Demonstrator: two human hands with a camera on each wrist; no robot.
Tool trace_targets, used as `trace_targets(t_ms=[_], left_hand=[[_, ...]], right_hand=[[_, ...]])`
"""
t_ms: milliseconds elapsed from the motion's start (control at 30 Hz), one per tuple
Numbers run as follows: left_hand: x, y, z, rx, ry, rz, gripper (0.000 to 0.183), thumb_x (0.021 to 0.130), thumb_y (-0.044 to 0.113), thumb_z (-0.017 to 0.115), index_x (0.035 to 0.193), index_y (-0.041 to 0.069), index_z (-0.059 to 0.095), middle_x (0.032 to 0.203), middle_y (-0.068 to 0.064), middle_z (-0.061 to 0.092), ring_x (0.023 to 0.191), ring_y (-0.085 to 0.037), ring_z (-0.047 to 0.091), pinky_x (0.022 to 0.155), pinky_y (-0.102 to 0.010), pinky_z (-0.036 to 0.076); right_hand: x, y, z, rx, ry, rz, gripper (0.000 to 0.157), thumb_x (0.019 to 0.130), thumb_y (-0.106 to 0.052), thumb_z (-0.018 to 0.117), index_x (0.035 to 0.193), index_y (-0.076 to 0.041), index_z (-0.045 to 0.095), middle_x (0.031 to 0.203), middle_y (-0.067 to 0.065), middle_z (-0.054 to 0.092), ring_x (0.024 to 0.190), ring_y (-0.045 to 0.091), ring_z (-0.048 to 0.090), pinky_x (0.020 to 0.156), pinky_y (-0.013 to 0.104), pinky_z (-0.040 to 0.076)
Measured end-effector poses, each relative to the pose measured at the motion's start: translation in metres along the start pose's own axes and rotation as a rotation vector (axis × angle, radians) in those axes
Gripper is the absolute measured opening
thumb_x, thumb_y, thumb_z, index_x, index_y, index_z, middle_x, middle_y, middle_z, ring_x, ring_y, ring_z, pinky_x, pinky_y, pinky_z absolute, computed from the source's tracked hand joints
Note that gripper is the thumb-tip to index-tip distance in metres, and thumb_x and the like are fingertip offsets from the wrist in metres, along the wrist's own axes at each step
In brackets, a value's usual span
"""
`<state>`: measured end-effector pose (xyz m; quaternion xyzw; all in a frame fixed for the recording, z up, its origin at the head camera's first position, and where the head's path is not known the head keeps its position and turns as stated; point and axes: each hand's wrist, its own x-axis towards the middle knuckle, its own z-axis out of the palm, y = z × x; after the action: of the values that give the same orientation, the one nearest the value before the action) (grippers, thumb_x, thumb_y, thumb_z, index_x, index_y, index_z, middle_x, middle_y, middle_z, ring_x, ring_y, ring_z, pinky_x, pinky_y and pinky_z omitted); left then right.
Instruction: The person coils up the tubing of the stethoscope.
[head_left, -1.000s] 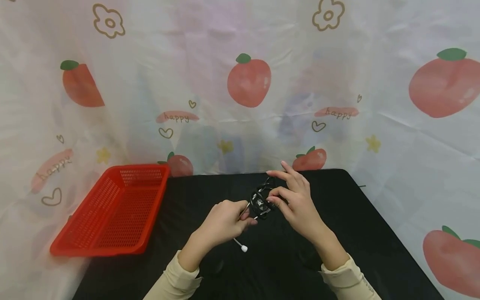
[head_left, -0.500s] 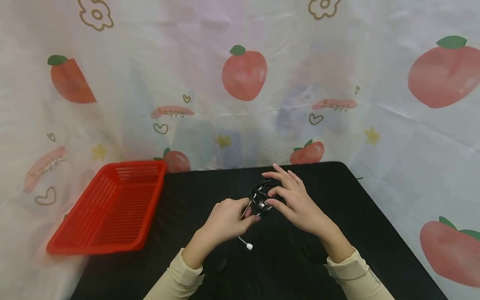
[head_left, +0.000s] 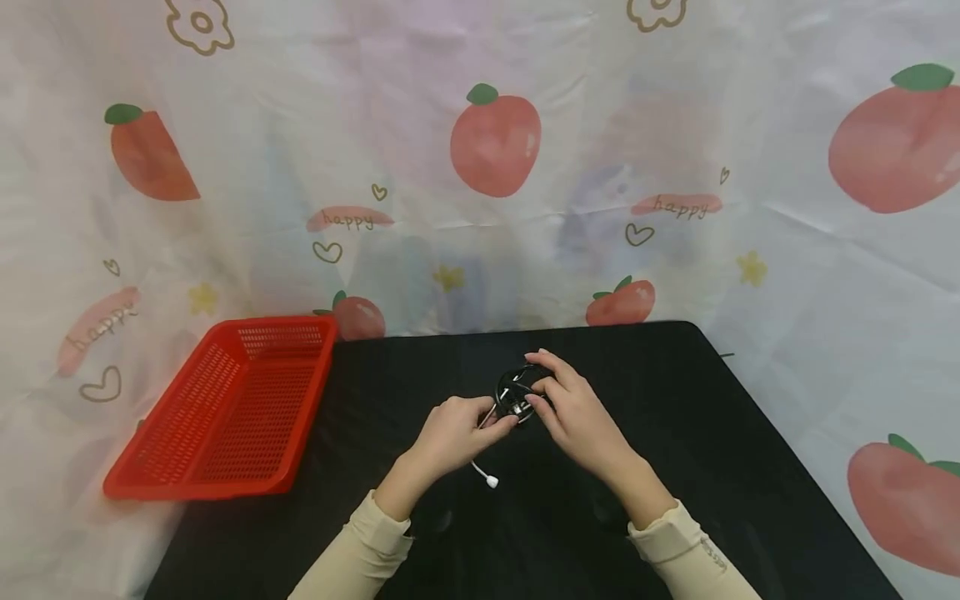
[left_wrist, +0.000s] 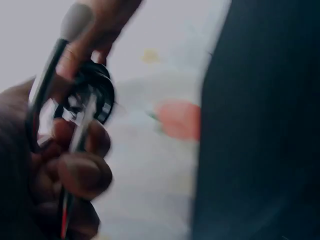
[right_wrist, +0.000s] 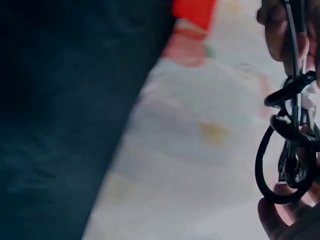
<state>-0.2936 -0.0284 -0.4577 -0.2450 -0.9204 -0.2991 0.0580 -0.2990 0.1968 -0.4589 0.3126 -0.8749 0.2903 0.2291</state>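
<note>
Between my two hands is a stethoscope [head_left: 507, 395], its black tubing wound into a loose coil around shiny metal parts. My left hand [head_left: 453, 435] grips its metal ear tubes, and one white ear tip [head_left: 492, 482] sticks out below that hand. In the left wrist view a pale ear tip [left_wrist: 77, 22] also shows at the upper left, blurred. My right hand [head_left: 581, 418] holds the far side of the coil between thumb and curled fingers. The right wrist view shows a black loop [right_wrist: 259, 167] of tubing by the right fingertips. Fingers hide part of the coil.
An orange-red plastic basket [head_left: 255, 417] with perforated walls stands at the left of the black table [head_left: 660, 400]. Behind the table hangs a pale curtain [head_left: 420, 125] printed with fruit, hearts and flowers.
The right hand has drawn slightly nearer, its raised fingers lowering and curling closer to the coil. The coil looks more compact. The left hand keeps its grip on the metal tubes.
</note>
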Motion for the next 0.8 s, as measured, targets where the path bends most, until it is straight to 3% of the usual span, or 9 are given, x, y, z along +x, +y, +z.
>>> trace_targets(t_ms=[100, 200, 333, 433, 533, 633, 800], left_hand=[[0.005, -0.025, 0.022, 0.003, -0.036, -0.023, 0.042, 0.096, 0.052, 0.067, 0.071, 0.022, 0.052, 0.057, 0.014, 0.043, 0.047, -0.004, 0.040, 0.047, -0.023, 0.031], [0.004, -0.052, 0.046, 0.078, -0.056, -0.050, 0.041, 0.093, 0.058, 0.069, 0.079, 0.022, 0.056, 0.059, 0.013, 0.045, 0.048, -0.004, 0.042, 0.048, -0.024, 0.032], [-0.006, -0.081, 0.073, 0.176, -0.083, -0.045, 0.042, 0.090, 0.063, 0.071, 0.090, 0.023, 0.062, 0.059, 0.012, 0.047, 0.049, -0.004, 0.042, 0.050, -0.023, 0.034], [-0.012, -0.091, 0.083, 0.179, -0.096, -0.037, 0.043, 0.090, 0.065, 0.069, 0.096, 0.022, 0.066, 0.066, 0.012, 0.052, 0.057, -0.004, 0.046, 0.060, -0.024, 0.039], [-0.008, -0.094, 0.082, 0.156, -0.099, -0.059, 0.050, 0.089, 0.070, 0.067, 0.103, 0.021, 0.068, 0.082, 0.011, 0.058, 0.073, -0.007, 0.052, 0.075, -0.029, 0.043], [-0.001, -0.095, 0.074, 0.134, -0.097, -0.088, 0.057, 0.086, 0.072, 0.068, 0.109, 0.020, 0.069, 0.095, 0.007, 0.062, 0.087, -0.011, 0.055, 0.084, -0.037, 0.045], [0.007, -0.098, 0.053, 0.112, -0.136, -0.108, 0.055, 0.093, 0.069, 0.062, 0.114, 0.019, 0.070, 0.108, 0.001, 0.066, 0.099, -0.019, 0.060, 0.093, -0.046, 0.047]], right_hand=[[-0.008, 0.014, 0.024, 0.019, -0.075, 0.091, 0.010, 0.105, -0.018, 0.062, 0.100, -0.009, 0.065, 0.158, 0.008, 0.043, 0.120, 0.029, 0.061, 0.092, 0.047, 0.051], [-0.018, 0.027, 0.051, 0.055, -0.171, 0.183, 0.010, 0.105, -0.019, 0.062, 0.104, -0.010, 0.065, 0.159, 0.011, 0.040, 0.105, 0.022, 0.065, 0.082, 0.039, 0.054], [-0.037, 0.040, 0.077, 0.081, -0.304, 0.255, 0.014, 0.104, -0.025, 0.065, 0.110, -0.013, 0.064, 0.158, 0.014, 0.041, 0.112, 0.024, 0.067, 0.086, 0.040, 0.055], [-0.045, 0.045, 0.080, 0.136, -0.315, 0.305, 0.023, 0.104, -0.028, 0.064, 0.121, -0.013, 0.060, 0.156, 0.013, 0.043, 0.127, 0.030, 0.061, 0.096, 0.047, 0.053], [-0.040, 0.053, 0.071, 0.171, -0.253, 0.318, 0.029, 0.107, -0.029, 0.060, 0.129, -0.011, 0.056, 0.154, 0.013, 0.046, 0.135, 0.034, 0.055, 0.103, 0.055, 0.049], [-0.028, 0.063, 0.057, 0.173, -0.200, 0.308, 0.026, 0.109, -0.030, 0.054, 0.127, -0.012, 0.057, 0.152, 0.013, 0.048, 0.136, 0.035, 0.053, 0.103, 0.056, 0.047], [-0.009, 0.074, 0.033, 0.163, -0.194, 0.314, 0.027, 0.110, -0.033, 0.051, 0.123, -0.011, 0.061, 0.148, 0.012, 0.052, 0.132, 0.035, 0.056, 0.102, 0.056, 0.047]])
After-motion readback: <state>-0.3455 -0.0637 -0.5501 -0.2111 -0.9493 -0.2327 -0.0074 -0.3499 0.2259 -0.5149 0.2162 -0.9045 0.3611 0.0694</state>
